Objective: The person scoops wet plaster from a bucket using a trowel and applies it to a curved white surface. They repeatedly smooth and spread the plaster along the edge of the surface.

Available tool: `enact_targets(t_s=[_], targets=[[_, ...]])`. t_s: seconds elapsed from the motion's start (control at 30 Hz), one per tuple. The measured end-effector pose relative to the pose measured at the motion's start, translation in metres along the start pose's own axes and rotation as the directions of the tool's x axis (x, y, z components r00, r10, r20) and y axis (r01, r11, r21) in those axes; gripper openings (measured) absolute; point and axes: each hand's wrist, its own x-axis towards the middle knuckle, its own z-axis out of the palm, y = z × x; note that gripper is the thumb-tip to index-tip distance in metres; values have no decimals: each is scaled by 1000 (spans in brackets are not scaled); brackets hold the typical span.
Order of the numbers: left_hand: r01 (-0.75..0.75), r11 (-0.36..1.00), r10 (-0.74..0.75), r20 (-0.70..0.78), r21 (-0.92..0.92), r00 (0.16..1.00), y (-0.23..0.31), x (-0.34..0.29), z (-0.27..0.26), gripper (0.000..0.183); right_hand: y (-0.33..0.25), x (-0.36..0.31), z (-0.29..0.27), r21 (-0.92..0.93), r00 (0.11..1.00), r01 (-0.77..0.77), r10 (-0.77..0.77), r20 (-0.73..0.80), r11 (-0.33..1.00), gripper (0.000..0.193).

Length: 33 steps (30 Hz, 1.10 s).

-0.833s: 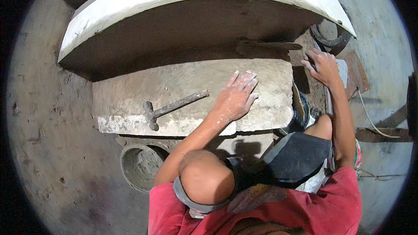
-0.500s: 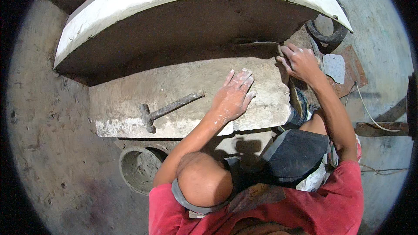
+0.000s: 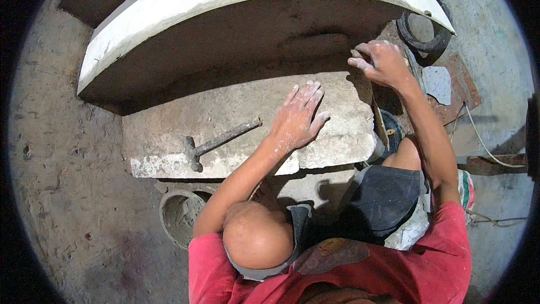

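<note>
My left hand (image 3: 298, 114) lies flat, fingers stretched out, on a pale, dusty concrete slab (image 3: 219, 104). White powder coats its fingertips. Further right, my right hand (image 3: 385, 63) is raised at the slab's far right end, beside the dark inner face of a curved white-topped block (image 3: 247, 0). Its fingers are curled and pinched together around something small and grey at their tips, too little of which shows to name. A hammer (image 3: 222, 138) with a dirty handle rests on the slab to the left of my left hand.
Below the slab's near edge stands a round bucket (image 3: 174, 219) with grey mortar-like matter inside. A black tyre (image 3: 430, 36) and a flat white piece (image 3: 437, 84) lie at the right. A pale cord (image 3: 478, 138) trails across the floor there. My bent knees are close to the slab.
My right hand has moved slightly away and left along the dark face, and its fingers have turned. The left hand stays flat on the slab. The view has shifted a little.
</note>
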Motion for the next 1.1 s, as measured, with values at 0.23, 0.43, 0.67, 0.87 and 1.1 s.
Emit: enact_targets(t_s=[0.23,0.43,0.67,0.87,1.1], targets=[[8,999,-8,9,31,1000,1,0,-1,67,0,3,-20,17,996,35,-33,-86,999,51],[3,1000,-3,-4,5,1000,-3,-2,4,67,0,-2,-42,-11,989,39,-40,-145,999,48],[-26,1000,26,-15,5,1000,-7,-3,11,68,-6,-24,-60,-13,975,43,-45,-218,999,32],[-9,1000,9,-8,-20,1000,-7,-4,10,67,-23,-18,-5,-166,970,180,-203,-137,969,29],[-21,1000,20,-26,-12,999,-6,-2,9,67,-24,-9,36,-148,960,201,-225,-167,968,26]])
